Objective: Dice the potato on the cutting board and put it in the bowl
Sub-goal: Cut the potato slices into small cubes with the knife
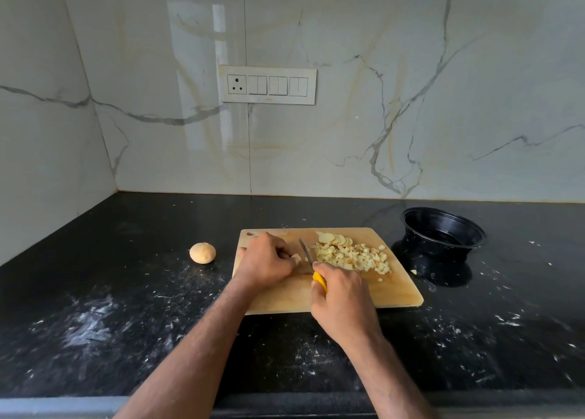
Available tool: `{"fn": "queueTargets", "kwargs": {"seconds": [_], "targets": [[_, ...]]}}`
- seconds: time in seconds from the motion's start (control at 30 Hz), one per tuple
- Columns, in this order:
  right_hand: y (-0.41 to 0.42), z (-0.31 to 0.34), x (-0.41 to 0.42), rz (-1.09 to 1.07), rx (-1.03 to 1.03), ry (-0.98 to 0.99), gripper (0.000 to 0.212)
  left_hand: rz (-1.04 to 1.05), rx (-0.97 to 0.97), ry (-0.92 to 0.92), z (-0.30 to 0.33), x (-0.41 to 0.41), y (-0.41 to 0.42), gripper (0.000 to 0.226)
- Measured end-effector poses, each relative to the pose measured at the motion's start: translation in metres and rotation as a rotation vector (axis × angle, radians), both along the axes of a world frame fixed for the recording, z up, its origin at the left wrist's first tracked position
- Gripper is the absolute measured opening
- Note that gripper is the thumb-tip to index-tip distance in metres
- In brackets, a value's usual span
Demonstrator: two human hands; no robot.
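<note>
A wooden cutting board (389, 292) lies on the black counter. On its far right part sits a heap of diced potato (351, 255), with a few potato slices (332, 238) fanned out behind it. My left hand (267, 260) pinches a small potato piece (296, 257) against the board. My right hand (343, 298) grips the yellow handle of a knife (307, 252); the blade stands just right of that piece. A black bowl (443, 230) stands to the right of the board, with nothing seen inside.
A whole unpeeled potato (202, 253) sits on the counter left of the board. One stray potato bit (413, 272) lies between board and bowl. A marble wall with a switch panel (268, 84) rises behind. White specks cover the counter.
</note>
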State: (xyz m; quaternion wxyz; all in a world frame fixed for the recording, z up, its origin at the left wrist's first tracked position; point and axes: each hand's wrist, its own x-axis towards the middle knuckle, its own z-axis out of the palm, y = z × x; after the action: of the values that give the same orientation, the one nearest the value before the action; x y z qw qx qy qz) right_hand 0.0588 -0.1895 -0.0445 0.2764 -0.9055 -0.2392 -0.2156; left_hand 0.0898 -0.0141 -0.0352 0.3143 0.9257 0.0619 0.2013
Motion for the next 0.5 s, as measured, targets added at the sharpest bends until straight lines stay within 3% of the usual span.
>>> {"fn": "queueTargets", "kwargs": {"seconds": [0.5], "targets": [[0.0019,-0.0009,-0.0032,0.042,-0.010,0.001,0.032,0.067,0.013,0.023,0.0004,-0.0010,-0.0038,0.009]]}}
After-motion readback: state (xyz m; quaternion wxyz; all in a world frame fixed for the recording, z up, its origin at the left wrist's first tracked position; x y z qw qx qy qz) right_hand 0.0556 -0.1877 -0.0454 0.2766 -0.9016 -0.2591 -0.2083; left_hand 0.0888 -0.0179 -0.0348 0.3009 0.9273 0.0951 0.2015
